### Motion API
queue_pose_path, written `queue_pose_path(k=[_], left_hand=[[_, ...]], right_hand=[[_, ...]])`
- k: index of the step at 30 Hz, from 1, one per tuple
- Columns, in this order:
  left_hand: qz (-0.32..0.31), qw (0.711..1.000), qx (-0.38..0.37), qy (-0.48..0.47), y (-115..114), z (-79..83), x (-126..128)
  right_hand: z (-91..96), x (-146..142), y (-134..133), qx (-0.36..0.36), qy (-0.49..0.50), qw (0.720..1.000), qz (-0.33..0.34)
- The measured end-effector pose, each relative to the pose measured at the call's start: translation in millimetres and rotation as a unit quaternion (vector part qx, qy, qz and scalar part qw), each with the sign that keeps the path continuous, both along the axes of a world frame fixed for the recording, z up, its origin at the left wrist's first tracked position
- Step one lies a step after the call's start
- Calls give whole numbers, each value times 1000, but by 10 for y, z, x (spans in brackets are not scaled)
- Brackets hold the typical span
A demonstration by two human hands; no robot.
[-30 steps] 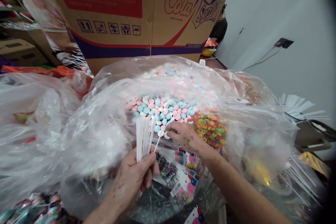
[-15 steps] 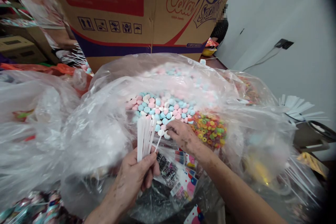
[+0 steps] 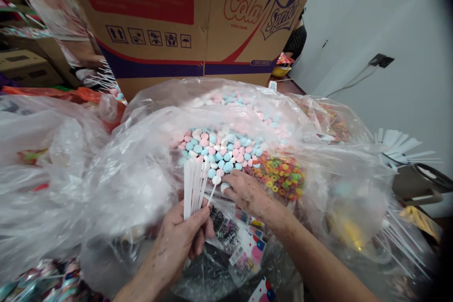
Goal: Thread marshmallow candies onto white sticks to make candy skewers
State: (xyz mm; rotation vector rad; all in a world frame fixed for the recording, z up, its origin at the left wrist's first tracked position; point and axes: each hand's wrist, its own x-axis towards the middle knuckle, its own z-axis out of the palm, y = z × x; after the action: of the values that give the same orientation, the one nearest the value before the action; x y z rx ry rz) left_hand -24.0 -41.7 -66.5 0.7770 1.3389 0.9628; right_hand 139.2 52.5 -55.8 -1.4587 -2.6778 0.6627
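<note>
My left hand is closed round a bundle of flat white sticks that stand upright from the fist. Between its thumb and fingers a thinner white stick leans to the right, its top meeting a round white candy. Just to the right, my right hand has its fingers curled in, with a white candy at the fingertips. Behind both hands lies a heap of pink, blue and white candies in a clear plastic bag. Colourful ring candies lie beside my right wrist.
A large cardboard box rises behind the bag. Printed wrappers lie below my hands. White strips fan out at right, and wrapped candies sit lower left. People are partly visible behind the box, one by a sleeve.
My right hand has shifted slightly down and right, drawing back from the heap with the white candy at its fingertips. My left hand stays nearly in place with the sticks.
</note>
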Motion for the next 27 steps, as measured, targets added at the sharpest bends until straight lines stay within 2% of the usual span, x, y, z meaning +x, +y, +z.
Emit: queue_pose_path(k=[3, 5, 6, 8, 11, 13, 15, 17, 22, 25, 27], left_hand=[[-8, 1000, 6, 11, -10, -27, -13], [-22, 999, 20, 31, -15, -41, -27], [-30, 998, 28, 45, -16, -48, -35], [-43, 995, 43, 76, -20, -66, -50], [-72, 986, 73, 130, -27, -90, -56], [-97, 977, 88, 166, -32, -93, -50], [-113, 971, 94, 189, -33, -88, -43], [-119, 968, 96, 200, -28, -80, -39], [-119, 968, 99, 199, -18, -48, -42], [-111, 966, 106, 207, -17, -23, -38], [-98, 966, 112, 210, -13, -22, -34]], right_hand=[[-100, 20, -29, 0, 54, 998, -37], [-173, 53, -39, -22, 135, 984, -115], [-204, 76, -40, -48, 196, 967, -159], [-240, 128, -38, -116, 344, 902, -233], [-218, 186, -42, -183, 513, 791, -280], [-179, 194, -61, -193, 561, 747, -299], [-153, 182, -87, -195, 586, 721, -313], [-155, 160, -111, -194, 604, 705, -318], [-216, 114, -125, -193, 632, 687, -303], [-230, 106, -116, -191, 636, 685, -300], [-234, 114, -111, -183, 631, 694, -294]])
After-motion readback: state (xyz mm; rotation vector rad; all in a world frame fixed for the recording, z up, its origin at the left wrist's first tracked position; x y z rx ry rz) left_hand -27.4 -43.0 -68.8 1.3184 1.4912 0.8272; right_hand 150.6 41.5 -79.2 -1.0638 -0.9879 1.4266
